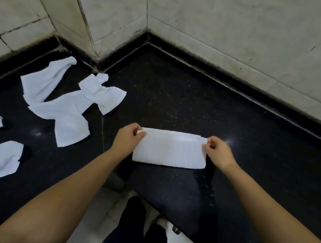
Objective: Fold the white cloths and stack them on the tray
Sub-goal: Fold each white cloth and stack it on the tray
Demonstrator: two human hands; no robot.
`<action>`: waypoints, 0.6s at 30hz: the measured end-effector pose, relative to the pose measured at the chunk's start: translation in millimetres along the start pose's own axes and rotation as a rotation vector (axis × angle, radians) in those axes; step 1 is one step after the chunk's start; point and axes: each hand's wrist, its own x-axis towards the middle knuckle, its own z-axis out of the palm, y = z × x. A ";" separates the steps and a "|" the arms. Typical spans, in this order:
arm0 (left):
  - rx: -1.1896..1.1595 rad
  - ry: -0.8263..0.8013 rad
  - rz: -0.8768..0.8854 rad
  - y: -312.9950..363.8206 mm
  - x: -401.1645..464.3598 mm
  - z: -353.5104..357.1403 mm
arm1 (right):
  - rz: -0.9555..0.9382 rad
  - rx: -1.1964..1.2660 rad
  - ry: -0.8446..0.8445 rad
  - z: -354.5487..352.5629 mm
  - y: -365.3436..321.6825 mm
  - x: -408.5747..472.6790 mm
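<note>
Folded white cloth, a flat rectangle, pinched at both top corners.

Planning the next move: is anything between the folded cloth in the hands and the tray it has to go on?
Cannot say: no tray is in view. Both hands, left hand and right hand, pinch the far corners of the folded cloth on the black counter. The loose cloths lie apart, off to the left.

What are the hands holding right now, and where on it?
Both hold the folded cloth on the counter: left hand pinches its upper left corner, right hand its upper right corner.
</note>
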 end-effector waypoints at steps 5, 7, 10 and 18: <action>0.256 0.047 0.084 0.5 32.2 13.5 | 0.060 -0.220 0.064 15.4 -12.8 21.2; 0.383 0.052 0.099 -7.9 36.5 19.8 | 0.053 -0.366 0.092 19.9 -13.7 23.1; 0.413 0.098 0.115 -21.8 27.9 24.1 | -0.032 -0.556 0.157 24.3 -24.0 23.1; 0.561 0.159 0.122 -48.4 -24.9 25.9 | -0.445 -0.631 -0.315 101.9 -117.3 42.3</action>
